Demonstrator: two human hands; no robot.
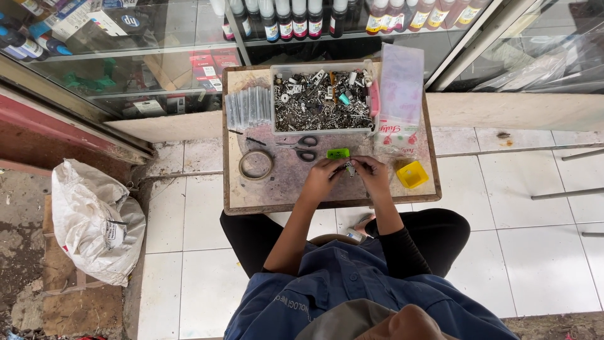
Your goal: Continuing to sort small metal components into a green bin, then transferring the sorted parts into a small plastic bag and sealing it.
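Seen from above, seated at a small worn wooden table (264, 200) on a white tiled floor (541, 252). Left hand (327, 174) and right hand (372, 173) brought close together over the middle of the table, fingers curled in, both pinching a small dark metal part (349, 167) between the fingertips; too small to tell more of it. Just beyond the hands, lying flat on the table, a small bright green plastic piece (338, 153). Left of that, black-handled scissors (306, 148), and further left a ring of brownish tape (256, 165). To the right of the right hand, a small yellow plastic tray (412, 174). At the far edge, a clear plastic box heaped with small metal bits (321, 101), flanked by a bundle of clear tubes (248, 107) on the left and a clear plastic bag with pink print (400, 94) on the right. Off to the left on the ground, a crumpled white sack (94, 217).
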